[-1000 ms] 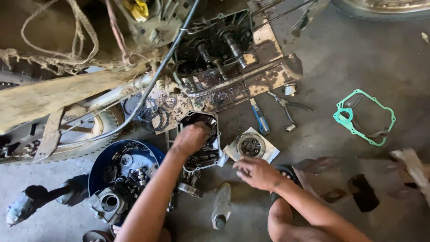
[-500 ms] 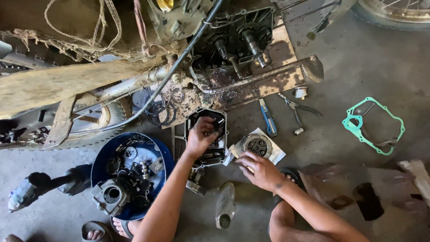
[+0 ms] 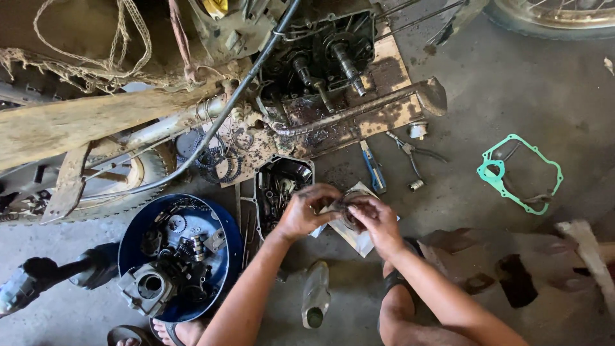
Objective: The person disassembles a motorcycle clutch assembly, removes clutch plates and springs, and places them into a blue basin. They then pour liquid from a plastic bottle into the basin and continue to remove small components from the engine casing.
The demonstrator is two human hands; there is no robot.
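Both forearms are reaching up from the bottom edge and converging over the concrete floor [image 3: 525, 90], elbows apart and wrists angling inward so the two hands are meeting in the middle. The left hand [image 3: 306, 211] is lying palm down with its fingers curling over the near rim of a round metal part [image 3: 346, 206], its grip closing on that part from the left. The right hand [image 3: 378, 219] is arching over the same part from the right, thumb and fingertips pinching its edge, so both hands are grasping it together; most of the part is hidden beneath the fingers. The part is sitting just above a pale sheet of paper [image 3: 360, 242] that is lying on the floor. Directly left of the hands a dark open engine cover [image 3: 282, 186] is holding small loose pieces, and further left a blue round basin [image 3: 218, 221] is carrying greasy engine components. Above the hands the exposed engine case [image 3: 320, 61] of a motorcycle is showing its shafts. A blue-handled tool [image 3: 372, 168] and a pair of pliers [image 3: 410, 152] are lying just right of it, and a green gasket [image 3: 519, 173] is lying well apart to the right. A clear plastic bottle [image 3: 315, 296] is lying between the forearms.
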